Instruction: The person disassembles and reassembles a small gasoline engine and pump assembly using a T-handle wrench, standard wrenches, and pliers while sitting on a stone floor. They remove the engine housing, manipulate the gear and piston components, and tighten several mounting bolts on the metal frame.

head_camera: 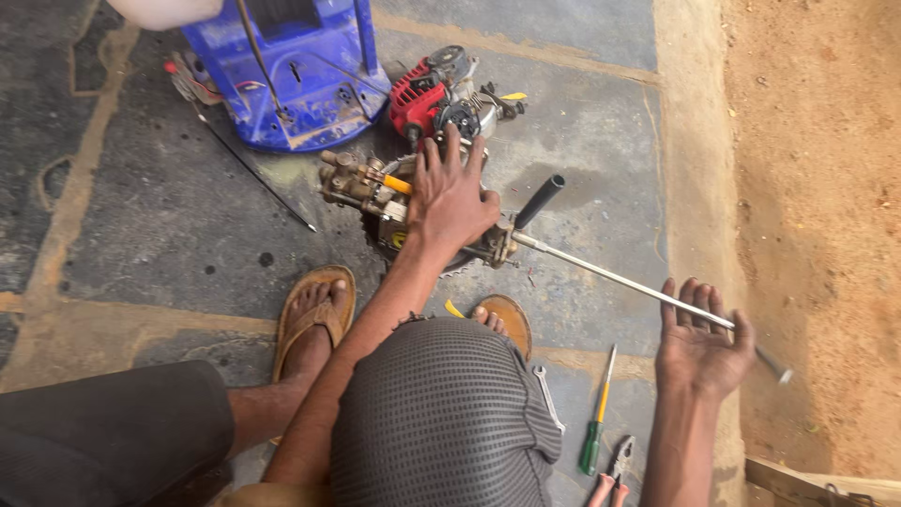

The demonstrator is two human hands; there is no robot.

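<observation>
Head view: left hand [450,199] lies spread flat on the small engine [413,188] on the floor [150,235], gripping nothing. Right hand [699,343], fingers loosely curled, cradles the long metal rod [601,275] running from the engine.

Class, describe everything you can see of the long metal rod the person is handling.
The long metal rod is thin, straight and silvery grey, like bare steel. It lies slanting across the concrete floor, its upper end meeting the small engine assembly near a black grip. Its lower end passes under the fingers of the right hand and ends just beyond. The left hand presses on the engine, not the rod.
</observation>
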